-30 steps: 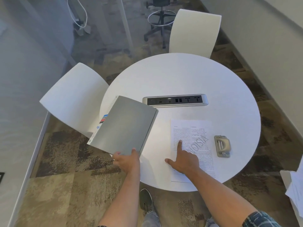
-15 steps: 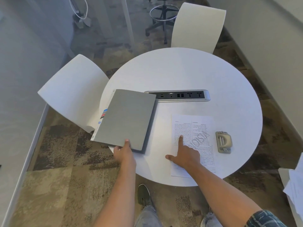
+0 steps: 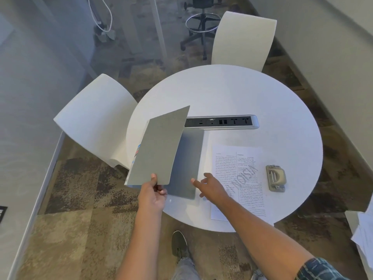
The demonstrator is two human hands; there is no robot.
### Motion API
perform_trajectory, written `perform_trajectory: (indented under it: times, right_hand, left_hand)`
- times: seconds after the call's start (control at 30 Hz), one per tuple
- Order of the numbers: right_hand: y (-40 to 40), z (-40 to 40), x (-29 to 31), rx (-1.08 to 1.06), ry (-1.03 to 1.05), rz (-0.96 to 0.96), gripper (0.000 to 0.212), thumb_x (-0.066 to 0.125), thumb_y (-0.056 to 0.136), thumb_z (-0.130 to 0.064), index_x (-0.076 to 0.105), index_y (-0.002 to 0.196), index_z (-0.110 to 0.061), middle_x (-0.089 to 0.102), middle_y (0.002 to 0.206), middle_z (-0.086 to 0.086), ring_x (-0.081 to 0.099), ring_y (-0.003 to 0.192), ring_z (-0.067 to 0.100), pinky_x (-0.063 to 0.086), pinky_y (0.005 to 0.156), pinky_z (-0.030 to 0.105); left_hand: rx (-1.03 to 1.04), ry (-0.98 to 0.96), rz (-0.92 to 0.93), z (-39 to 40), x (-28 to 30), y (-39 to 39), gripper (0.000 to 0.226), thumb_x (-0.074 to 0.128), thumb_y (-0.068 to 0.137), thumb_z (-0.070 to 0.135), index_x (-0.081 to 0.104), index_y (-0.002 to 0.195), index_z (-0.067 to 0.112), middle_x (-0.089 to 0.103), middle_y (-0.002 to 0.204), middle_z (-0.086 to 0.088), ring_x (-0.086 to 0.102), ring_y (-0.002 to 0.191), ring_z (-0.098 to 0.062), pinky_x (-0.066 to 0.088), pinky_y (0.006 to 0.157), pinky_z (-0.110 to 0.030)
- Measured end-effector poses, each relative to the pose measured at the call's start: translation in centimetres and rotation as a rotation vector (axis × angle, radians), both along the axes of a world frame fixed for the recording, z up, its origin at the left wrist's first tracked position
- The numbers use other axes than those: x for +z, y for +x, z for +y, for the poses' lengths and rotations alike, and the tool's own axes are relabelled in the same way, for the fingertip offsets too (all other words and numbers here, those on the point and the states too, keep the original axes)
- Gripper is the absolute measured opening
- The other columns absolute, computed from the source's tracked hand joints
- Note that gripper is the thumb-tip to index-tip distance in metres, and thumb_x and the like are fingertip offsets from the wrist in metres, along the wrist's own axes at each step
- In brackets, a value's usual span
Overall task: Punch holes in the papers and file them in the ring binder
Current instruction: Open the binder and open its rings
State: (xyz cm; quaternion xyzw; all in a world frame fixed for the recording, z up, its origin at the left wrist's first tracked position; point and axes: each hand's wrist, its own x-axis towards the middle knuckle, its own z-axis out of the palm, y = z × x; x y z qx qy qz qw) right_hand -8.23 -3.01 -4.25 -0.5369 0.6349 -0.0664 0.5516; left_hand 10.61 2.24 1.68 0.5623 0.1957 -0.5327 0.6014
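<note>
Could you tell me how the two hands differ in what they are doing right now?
The left hand pinches the near edge of the binder cover, holding it lifted; the right hand grips nothing, fingers spread. The left hand is at the table's near edge; the right hand reaches over the table between binder and papers. Both are bare.

I see bare table [image 3: 242, 93] beyond the socket strip [image 3: 222, 122]. Nearer, the lifted binder cover [image 3: 159, 146] blocks the left; papers [image 3: 238, 178] and hole punch [image 3: 276, 178] crowd the right.

An office meeting room: round white table [image 3: 252, 93] with built-in power strip [image 3: 222, 122], white chairs [image 3: 242, 39], carpet tiles [image 3: 76, 190].
</note>
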Motion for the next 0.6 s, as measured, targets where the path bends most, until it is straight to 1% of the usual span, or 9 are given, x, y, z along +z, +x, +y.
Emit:
perform_trajectory:
  times: [0.07, 0.17, 0.23, 0.27, 0.33, 0.43, 0.5, 0.57, 0.6]
  right_hand:
    - [0.0, 0.0, 0.0, -0.025, 0.032, 0.02, 0.09, 0.062, 0.088, -0.065, 0.032, 0.153, -0.011, 0.067, 0.106, 0.001, 0.075, 0.087, 0.018, 0.058, 0.094, 0.044]
    - [-0.2, -0.1, -0.1, -0.075, 0.058, 0.069, 0.081, 0.066, 0.088, -0.058, 0.038, 0.148, -0.011, 0.07, 0.106, 0.006, 0.074, 0.088, 0.023, 0.058, 0.092, 0.045]
    - [-0.4, 0.3, -0.2, -0.141, 0.059, 0.05, 0.075, 0.071, 0.086, -0.053, 0.042, 0.143, -0.013, 0.067, 0.111, 0.005, 0.074, 0.089, 0.025, 0.058, 0.091, 0.043]
    - [-0.5, 0.4, -0.3, -0.182, 0.06, 0.035, 0.071, 0.073, 0.086, -0.049, 0.044, 0.14, -0.013, 0.066, 0.116, 0.006, 0.072, 0.095, 0.026, 0.057, 0.092, 0.044]
    - [-0.8, 0.5, -0.5, -0.256, 0.044, 0.026, 0.058, 0.074, 0.087, -0.041, 0.051, 0.131, -0.011, 0.067, 0.119, 0.009, 0.068, 0.103, 0.028, 0.054, 0.094, 0.043]
    - [-1.1, 0.0, -0.6, -0.311, 0.021, -0.042, 0.032, 0.069, 0.091, -0.027, 0.064, 0.105, 0.001, 0.072, 0.101, 0.017, 0.063, 0.08, 0.025, 0.051, 0.078, 0.038]
    - [-1.0, -0.4, -0.1, -0.308, 0.019, -0.123, 0.021, 0.065, 0.093, -0.021, 0.065, 0.097, 0.0, 0.071, 0.096, 0.016, 0.061, 0.075, 0.025, 0.051, 0.073, 0.041]
    - [-0.8, -0.7, 0.2, -0.306, 0.013, -0.191, 0.013, 0.061, 0.096, -0.019, 0.063, 0.099, -0.006, 0.071, 0.102, 0.016, 0.067, 0.085, 0.031, 0.057, 0.079, 0.047]
    - [-0.8, -0.9, 0.4, -0.311, 0.012, -0.224, 0.014, 0.061, 0.096, -0.018, 0.063, 0.103, -0.007, 0.071, 0.106, 0.017, 0.069, 0.095, 0.035, 0.058, 0.086, 0.051]
  left_hand:
    - [-0.017, -0.005, 0.048, 0.1, 0.7, -0.1, 0.007, 0.061, 0.102, 0.015, 0.061, 0.095, 0.018, 0.062, 0.086, 0.002, 0.036, 0.06, -0.008, 0.027, 0.039, -0.018]
    - [-0.009, -0.005, 0.102, 0.4, 1.3, -0.4, 0.006, 0.064, 0.099, 0.014, 0.062, 0.094, 0.015, 0.063, 0.087, -0.001, 0.039, 0.061, -0.009, 0.026, 0.049, -0.019]
    - [-0.009, -0.005, 0.13, 0.7, 1.6, -0.5, 0.005, 0.066, 0.098, 0.013, 0.062, 0.094, 0.014, 0.064, 0.088, -0.002, 0.04, 0.062, -0.01, 0.024, 0.054, -0.021]
    - [-0.012, -0.005, 0.135, 0.9, 1.8, -0.6, 0.005, 0.066, 0.097, 0.012, 0.062, 0.094, 0.013, 0.064, 0.087, -0.002, 0.041, 0.062, -0.01, 0.024, 0.054, -0.021]
    - [-0.024, -0.003, 0.133, 1.0, 2.2, -0.7, 0.005, 0.066, 0.097, 0.011, 0.061, 0.097, 0.013, 0.064, 0.087, -0.003, 0.041, 0.061, -0.01, 0.025, 0.052, -0.021]
    - [-0.04, -0.013, 0.11, 1.2, 2.9, -0.4, 0.008, 0.068, 0.096, 0.01, 0.062, 0.101, 0.013, 0.066, 0.089, -0.004, 0.044, 0.062, -0.009, 0.026, 0.049, -0.02]
    - [-0.014, -0.033, 0.069, 1.5, 3.3, 0.2, 0.01, 0.07, 0.094, 0.009, 0.063, 0.1, 0.012, 0.067, 0.09, -0.004, 0.047, 0.06, -0.008, 0.028, 0.043, -0.017]
    - [0.04, -0.052, -0.027, 2.0, 3.6, 0.9, 0.024, 0.073, 0.091, 0.006, 0.061, 0.111, 0.012, 0.069, 0.096, -0.008, 0.054, 0.054, -0.006, 0.029, 0.036, -0.017]
    - [0.071, -0.061, -0.091, 2.2, 3.8, 1.3, 0.04, 0.073, 0.09, 0.003, 0.058, 0.126, 0.012, 0.069, 0.099, -0.01, 0.057, 0.053, -0.006, 0.029, 0.036, -0.017]
